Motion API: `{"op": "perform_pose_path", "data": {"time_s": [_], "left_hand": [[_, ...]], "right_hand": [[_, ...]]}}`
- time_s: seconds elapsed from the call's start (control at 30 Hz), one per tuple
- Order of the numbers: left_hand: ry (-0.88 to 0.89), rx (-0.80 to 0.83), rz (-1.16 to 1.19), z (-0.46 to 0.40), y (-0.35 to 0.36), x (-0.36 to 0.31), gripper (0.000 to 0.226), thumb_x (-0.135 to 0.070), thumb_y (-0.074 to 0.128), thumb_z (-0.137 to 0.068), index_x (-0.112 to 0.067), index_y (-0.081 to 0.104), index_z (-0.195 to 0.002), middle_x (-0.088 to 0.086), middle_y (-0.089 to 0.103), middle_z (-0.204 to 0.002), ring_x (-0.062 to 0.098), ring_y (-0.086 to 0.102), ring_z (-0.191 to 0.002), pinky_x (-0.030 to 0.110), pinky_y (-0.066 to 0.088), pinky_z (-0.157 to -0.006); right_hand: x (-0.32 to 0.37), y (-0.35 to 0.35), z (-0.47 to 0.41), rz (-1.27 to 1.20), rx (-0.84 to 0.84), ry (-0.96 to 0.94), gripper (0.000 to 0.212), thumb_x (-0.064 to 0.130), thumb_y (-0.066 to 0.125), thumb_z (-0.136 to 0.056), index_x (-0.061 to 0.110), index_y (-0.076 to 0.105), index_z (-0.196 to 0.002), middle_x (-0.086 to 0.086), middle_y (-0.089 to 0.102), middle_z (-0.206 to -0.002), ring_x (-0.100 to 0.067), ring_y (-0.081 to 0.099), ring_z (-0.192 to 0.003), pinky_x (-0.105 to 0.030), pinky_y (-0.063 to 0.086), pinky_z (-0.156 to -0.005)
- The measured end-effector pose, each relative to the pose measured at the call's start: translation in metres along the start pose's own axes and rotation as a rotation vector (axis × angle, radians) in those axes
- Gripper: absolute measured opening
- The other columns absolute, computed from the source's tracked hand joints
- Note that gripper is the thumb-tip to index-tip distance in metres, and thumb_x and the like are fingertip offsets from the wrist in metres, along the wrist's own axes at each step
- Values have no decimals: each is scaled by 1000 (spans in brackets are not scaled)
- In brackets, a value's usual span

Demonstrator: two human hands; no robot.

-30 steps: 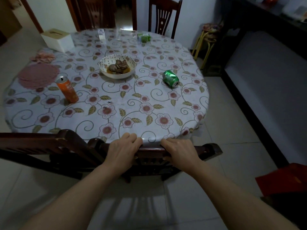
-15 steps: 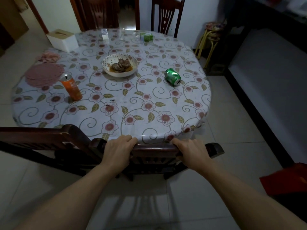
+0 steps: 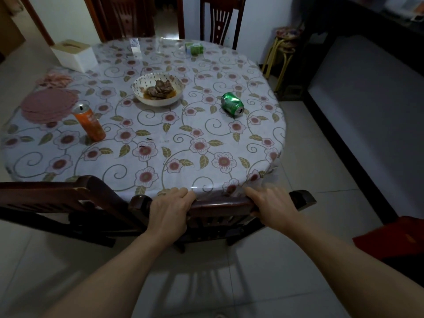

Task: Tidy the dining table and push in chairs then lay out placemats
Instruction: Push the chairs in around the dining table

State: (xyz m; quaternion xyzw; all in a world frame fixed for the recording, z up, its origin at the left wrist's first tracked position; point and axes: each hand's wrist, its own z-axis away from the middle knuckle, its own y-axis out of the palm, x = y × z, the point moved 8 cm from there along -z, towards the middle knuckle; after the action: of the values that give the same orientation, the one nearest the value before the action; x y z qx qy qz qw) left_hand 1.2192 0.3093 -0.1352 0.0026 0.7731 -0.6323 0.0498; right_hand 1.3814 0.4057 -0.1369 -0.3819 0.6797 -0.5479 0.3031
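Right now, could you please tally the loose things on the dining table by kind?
Drink cans: 2, orange can upright, green can on its side
Bowls: 1, bowl with food
Boxes: 2, white tissue box, small green box
Placemat piles: 1, pink placemats
Total: 6

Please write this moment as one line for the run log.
step: push in chair | left hand: grips dark wooden chair top rail | right hand: grips same rail | chair: at round floral-cloth table edge

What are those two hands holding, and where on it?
Both the left hand and right hand grip the chair by its top rail, fingers curled over it.
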Motion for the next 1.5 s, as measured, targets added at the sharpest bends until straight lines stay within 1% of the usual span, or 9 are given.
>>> {"op": "perform_pose_path", "data": {"time_s": [0.17, 0.33, 0.47, 0.67, 0.83, 1.0, 1.2, 1.33, 1.5], "left_hand": [[50, -21, 86, 4, 8, -24, 42, -10, 83, -39, -18, 62, -74, -3, 61, -70, 20, 58, -60, 25, 38, -38], [81, 30, 27, -13, 13, -21, 48, -11, 84, -36, -19, 62, -78, -4, 57, -67, 19, 55, -56, 24, 38, -36], [69, 76, -4, -23, 15, -8, 52, -11, 86, -34, -20, 58, -77, -4, 54, -65, 19, 52, -54, 20, 28, -37], [43, 90, -80, -39, 19, 14, 49, -13, 87, -35, -19, 51, -70, -4, 51, -63, 19, 52, -53, 17, 1, -45], [52, 92, -76, -52, 20, 25, 46, -15, 85, -40, -18, 52, -72, -2, 53, -65, 22, 55, -56, 24, 22, -42], [20, 83, -60, -55, 24, 23, 43, -12, 83, -47, -15, 52, -76, 4, 54, -71, 27, 55, -62, 27, 24, -46], [-76, 213, -80, -53, 21, 23, 27, -21, 60, -82, -18, 45, -105, 1, 47, -104, 23, 48, -98, 32, 27, -63], [-90, 237, -69, -43, 12, 24, 40, -26, 64, -80, -20, 44, -114, 1, 52, -110, 22, 51, -98, 33, 40, -74], [-137, 224, 20, -23, -7, 25, 58, -25, 60, -84, -23, 33, -136, -1, 46, -133, 21, 43, -121, 34, 33, -98]], "right_hand": [[-13, 6, 22, 110, 116, 76, 38, 20, 79, -55, 17, 57, -86, -4, 64, -66, -31, 59, -49, -27, 31, -41], [-18, 0, 25, 141, 55, 125, 46, 23, 88, -41, 18, 56, -74, 2, 59, -57, -21, 56, -42, -22, 32, -33], [-17, -6, 5, 67, -74, 88, 40, 20, 86, -45, 15, 58, -73, 0, 61, -60, -22, 57, -44, -21, 34, -38], [-23, 11, -22, 16, -39, 86, 42, 20, 83, -49, 14, 53, -80, -2, 64, -66, -26, 59, -49, -27, 42, -36], [-24, 15, -37, -32, -32, 106, 39, 16, 82, -52, 12, 52, -77, -4, 60, -62, -27, 57, -49, -29, 44, -39], [-26, 16, -40, 37, -2, 136, 40, 17, 85, -47, 13, 53, -71, -4, 58, -59, -26, 56, -49, -27, 38, -46], [-25, 22, -38, 149, 74, 270, 45, 12, 86, -44, 12, 54, -75, -7, 58, -62, -28, 55, -53, -30, 40, -50], [-18, 21, -37, 136, 186, 320, 51, 16, 76, -64, 13, 49, -108, -9, 58, -96, -30, 57, -87, -39, 44, -74], [23, 11, -40, 24, 266, 185, 73, 32, 70, -72, 13, 34, -133, -13, 40, -132, -31, 38, -122, -41, 32, -105]]}}
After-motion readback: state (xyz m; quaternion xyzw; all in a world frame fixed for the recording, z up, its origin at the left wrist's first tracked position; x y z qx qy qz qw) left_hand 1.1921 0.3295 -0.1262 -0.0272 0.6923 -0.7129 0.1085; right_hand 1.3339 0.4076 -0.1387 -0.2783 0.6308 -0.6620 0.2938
